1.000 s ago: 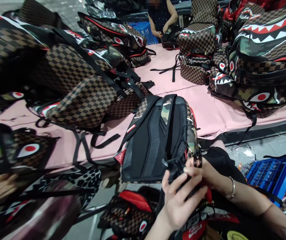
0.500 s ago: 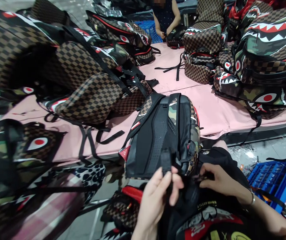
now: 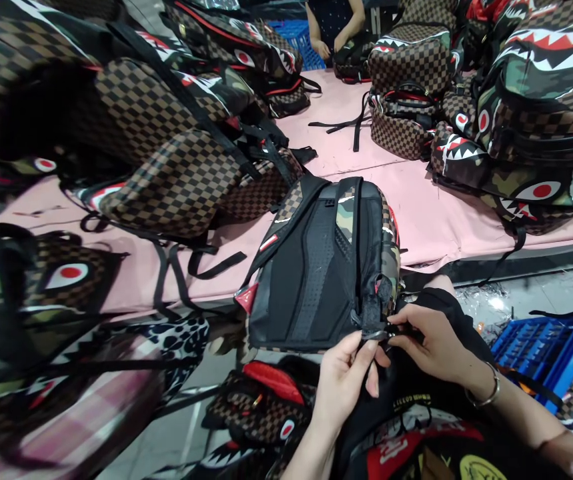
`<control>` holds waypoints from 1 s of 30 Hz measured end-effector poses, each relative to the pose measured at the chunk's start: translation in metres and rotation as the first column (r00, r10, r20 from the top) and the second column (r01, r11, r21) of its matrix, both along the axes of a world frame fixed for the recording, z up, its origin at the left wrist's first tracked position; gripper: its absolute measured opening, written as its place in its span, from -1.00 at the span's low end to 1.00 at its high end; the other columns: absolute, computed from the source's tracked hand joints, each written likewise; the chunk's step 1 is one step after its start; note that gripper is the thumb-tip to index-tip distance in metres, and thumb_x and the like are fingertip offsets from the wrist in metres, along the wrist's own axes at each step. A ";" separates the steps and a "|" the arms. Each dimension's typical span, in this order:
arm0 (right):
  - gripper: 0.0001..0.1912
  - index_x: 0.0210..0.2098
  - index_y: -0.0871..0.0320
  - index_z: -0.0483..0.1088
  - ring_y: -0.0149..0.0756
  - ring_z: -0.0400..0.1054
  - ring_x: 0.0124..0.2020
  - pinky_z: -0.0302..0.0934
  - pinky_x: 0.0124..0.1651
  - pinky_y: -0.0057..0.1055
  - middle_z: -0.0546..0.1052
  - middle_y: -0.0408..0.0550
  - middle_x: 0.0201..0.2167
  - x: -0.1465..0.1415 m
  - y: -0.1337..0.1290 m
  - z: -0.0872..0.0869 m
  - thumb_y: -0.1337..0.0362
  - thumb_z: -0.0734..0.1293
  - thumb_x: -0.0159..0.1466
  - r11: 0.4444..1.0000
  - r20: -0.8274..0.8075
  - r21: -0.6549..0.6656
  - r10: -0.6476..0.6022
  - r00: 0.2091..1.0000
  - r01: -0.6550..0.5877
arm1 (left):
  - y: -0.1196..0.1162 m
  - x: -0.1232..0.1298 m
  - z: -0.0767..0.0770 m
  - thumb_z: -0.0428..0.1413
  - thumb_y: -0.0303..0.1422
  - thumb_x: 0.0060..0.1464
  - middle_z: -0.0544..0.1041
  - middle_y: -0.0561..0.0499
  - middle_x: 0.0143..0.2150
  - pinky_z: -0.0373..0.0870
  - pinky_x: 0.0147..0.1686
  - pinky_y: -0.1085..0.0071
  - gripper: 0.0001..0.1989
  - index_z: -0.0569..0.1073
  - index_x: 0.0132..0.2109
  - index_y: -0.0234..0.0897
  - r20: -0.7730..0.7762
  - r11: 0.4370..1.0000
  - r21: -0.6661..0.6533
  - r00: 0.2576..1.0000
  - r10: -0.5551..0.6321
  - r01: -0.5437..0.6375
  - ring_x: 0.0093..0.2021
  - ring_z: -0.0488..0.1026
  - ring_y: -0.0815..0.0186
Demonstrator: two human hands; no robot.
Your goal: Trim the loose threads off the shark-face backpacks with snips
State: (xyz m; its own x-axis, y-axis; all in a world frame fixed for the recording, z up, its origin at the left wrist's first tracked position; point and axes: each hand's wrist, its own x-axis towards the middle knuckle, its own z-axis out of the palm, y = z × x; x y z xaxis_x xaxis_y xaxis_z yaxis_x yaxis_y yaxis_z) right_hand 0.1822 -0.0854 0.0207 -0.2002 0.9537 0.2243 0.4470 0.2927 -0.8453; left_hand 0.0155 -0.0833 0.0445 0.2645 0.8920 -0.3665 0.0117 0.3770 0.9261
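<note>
A backpack [image 3: 316,267] with a black padded back panel and camouflage sides lies face down at the pink table's near edge. Its lower end overhangs toward me. My left hand [image 3: 343,380] pinches a black strap end [image 3: 373,331] at the backpack's bottom right corner. My right hand [image 3: 433,347], with a metal bangle on the wrist, grips a small black buckle [image 3: 395,328] right beside it. Both hands meet at that corner, fingertips almost touching.
Piles of brown checkered shark-mouth backpacks [image 3: 166,153] cover the pink table [image 3: 426,220] left, back and right [image 3: 541,120]. Another person's hands [image 3: 326,48] work on a bag at the far end. A blue plastic crate [image 3: 541,347] stands on the floor at right; more bags [image 3: 261,413] lie below me.
My left hand has moved right from the backpack's bottom middle to its right corner and taken the strap end. My right hand now grips the buckle there. The view shifted down slightly.
</note>
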 end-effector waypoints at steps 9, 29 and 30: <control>-0.86 -0.28 0.14 0.35 -0.38 0.32 -0.43 0.19 -0.40 -0.48 0.46 -0.11 -0.44 0.003 -0.001 -0.004 0.21 0.28 0.21 0.986 -0.168 -0.113 -0.138 0.976 0.120 | 0.006 0.001 -0.008 0.12 -0.22 -0.01 0.46 0.06 -0.57 0.10 -0.73 0.55 -0.75 0.48 -0.28 -0.34 0.009 1.000 -0.005 1.000 0.024 -0.024 -0.78 0.22 0.51; -0.61 -0.43 0.18 0.33 -0.49 0.11 -0.60 0.08 -0.54 -0.51 0.22 -0.25 -0.63 -0.009 0.019 -0.001 -0.03 0.38 0.02 0.907 -0.650 -0.405 -0.201 0.732 -0.111 | -0.002 0.011 -0.020 0.10 -0.21 0.03 0.29 0.17 -0.70 -0.01 -0.87 0.67 -0.77 0.36 -0.29 -0.30 0.673 0.884 -0.287 0.735 -0.087 0.369 -0.88 0.01 0.60; -0.63 -0.48 0.18 0.29 -0.51 0.08 -0.62 0.05 -0.56 -0.53 0.19 -0.27 -0.64 -0.010 0.022 0.001 0.00 0.39 0.02 0.895 -0.651 -0.438 -0.252 0.716 -0.083 | -0.003 0.013 -0.018 0.13 -0.20 0.00 0.39 0.11 -0.62 0.09 -0.82 0.65 -0.74 0.38 -0.24 -0.29 0.586 0.925 -0.262 0.807 -0.074 0.275 -0.83 0.15 0.57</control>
State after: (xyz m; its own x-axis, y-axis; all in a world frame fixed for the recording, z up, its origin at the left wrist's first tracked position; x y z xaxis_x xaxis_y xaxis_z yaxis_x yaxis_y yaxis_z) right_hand 0.1720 -0.0631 0.0213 -0.0668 0.9866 -0.1485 -0.2898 -0.1616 -0.9433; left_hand 0.0282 -0.0858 0.0269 0.6506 0.6687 -0.3600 -0.3708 0.6934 0.6178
